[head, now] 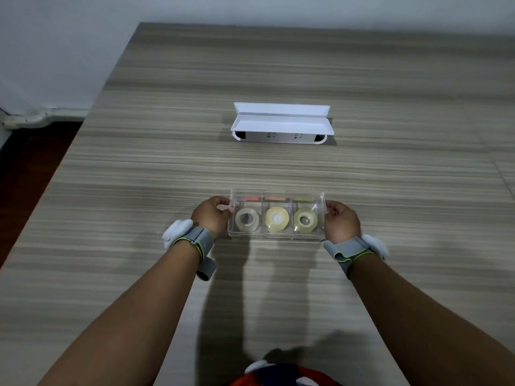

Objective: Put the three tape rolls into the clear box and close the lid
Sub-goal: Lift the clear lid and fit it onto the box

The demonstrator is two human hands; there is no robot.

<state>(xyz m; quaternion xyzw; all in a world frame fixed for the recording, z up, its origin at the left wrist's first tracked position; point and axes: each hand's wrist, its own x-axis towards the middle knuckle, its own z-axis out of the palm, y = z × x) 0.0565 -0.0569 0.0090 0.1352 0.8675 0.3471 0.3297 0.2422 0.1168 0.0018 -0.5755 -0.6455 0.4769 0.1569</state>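
Note:
A clear box point(276, 238) sits on the wooden table in front of me. Three tape rolls lie flat inside it, side by side: a clear roll point(247, 219) on the left, a pale yellow roll point(277, 219) in the middle, a greenish roll point(305, 220) on the right. Red, orange and green strips show along the box's far side. The transparent lid appears to lie over the box. My left hand point(212, 215) grips the box's left end and my right hand point(340, 220) grips its right end. Both wrists wear grey bands.
A white open case point(281, 124) stands further back on the table point(139, 190), its lid tilted up. The table's left edge runs diagonally, with dark floor beyond it. A red and blue object point(278, 376) is at the bottom edge.

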